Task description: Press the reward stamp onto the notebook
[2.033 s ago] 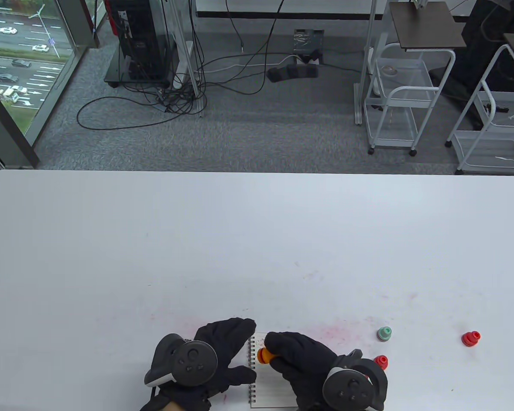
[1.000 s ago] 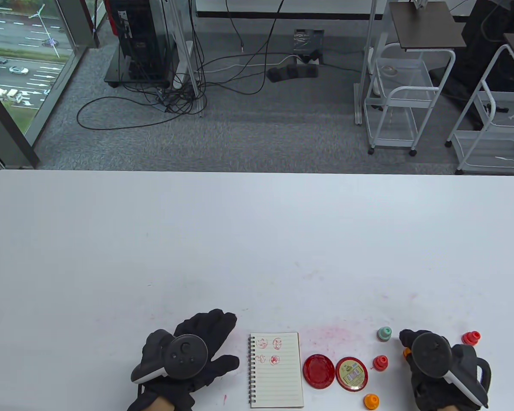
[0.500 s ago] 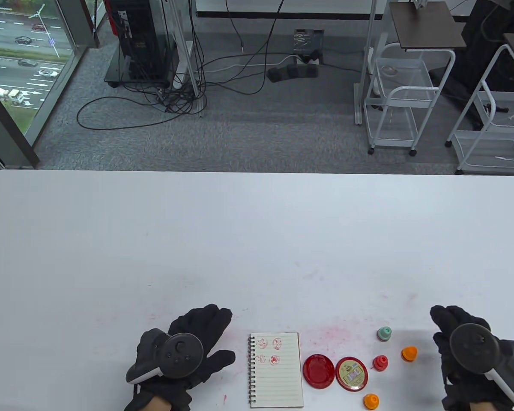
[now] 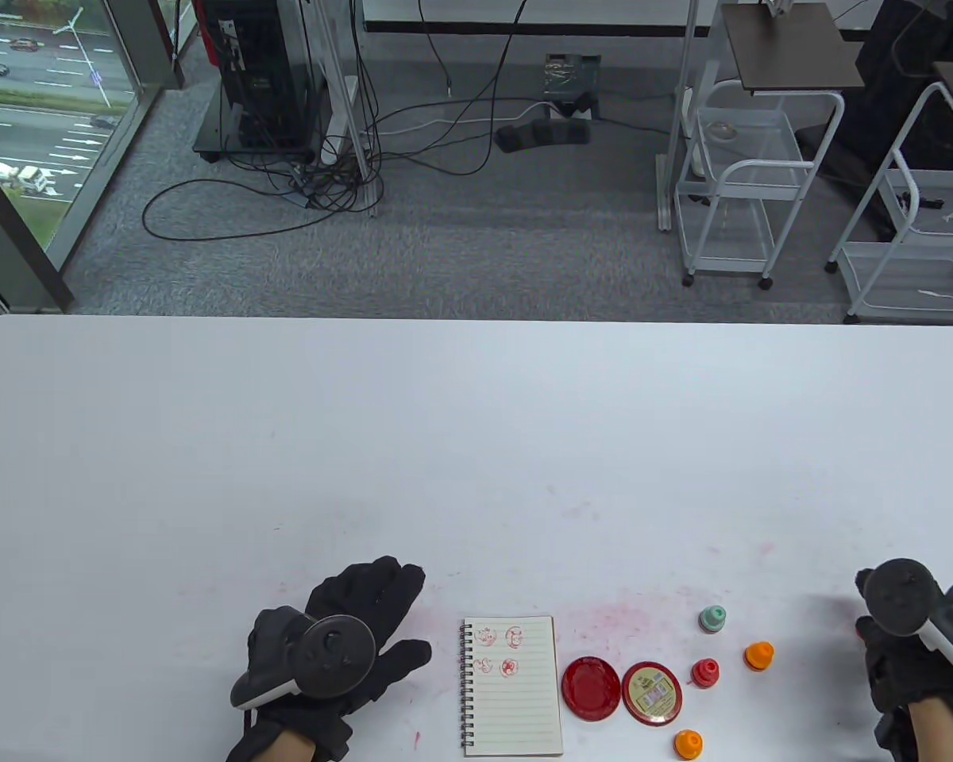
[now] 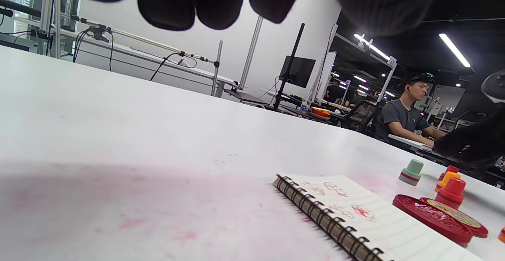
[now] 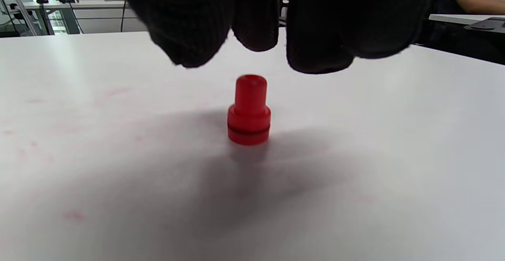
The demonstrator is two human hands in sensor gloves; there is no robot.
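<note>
Only the right wrist view shows a red stamp (image 6: 249,111) under the right hand (image 6: 276,20)

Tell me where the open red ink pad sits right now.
In the table view the red ink pad lies near the front edge, right of centre, between the notebook on its left and its lid touching on its right.

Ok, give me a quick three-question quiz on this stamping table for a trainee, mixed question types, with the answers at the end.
1. True or false: the notebook page already carries four red stamp marks.
2. Which stamp stands under the right hand? A green, B orange, C red.
3. Fill in: the ink pad lies between the notebook and its ____.

Key: 1 true. 2 C, the red stamp, untouched. 3 lid.
</note>
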